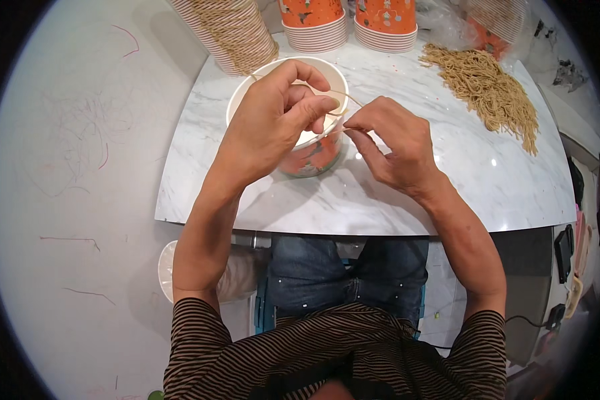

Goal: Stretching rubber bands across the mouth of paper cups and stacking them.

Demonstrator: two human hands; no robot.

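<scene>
A large paper bucket (313, 160) stands upright on the table, with a white rim and an orange-and-green printed wall. Over its mouth my left hand (267, 117) is closed, with a thin tan cord (352, 99) looped around its thumb and fingers. Just right of the rim, my right hand (400, 143) pinches the cord between thumb and forefinger. The cord stretches between both hands, and part of it passes behind my left fingers. Whether it runs through the bucket's wall, I cannot tell.
A leaning stack of buckets with tan cords (230, 30) stands back left. Two orange bucket stacks (313, 37) are behind. A heap of loose tan cords (490, 90) lies on the right of the marble-patterned table (447, 193). A lined bin (169, 270) stands below left.
</scene>
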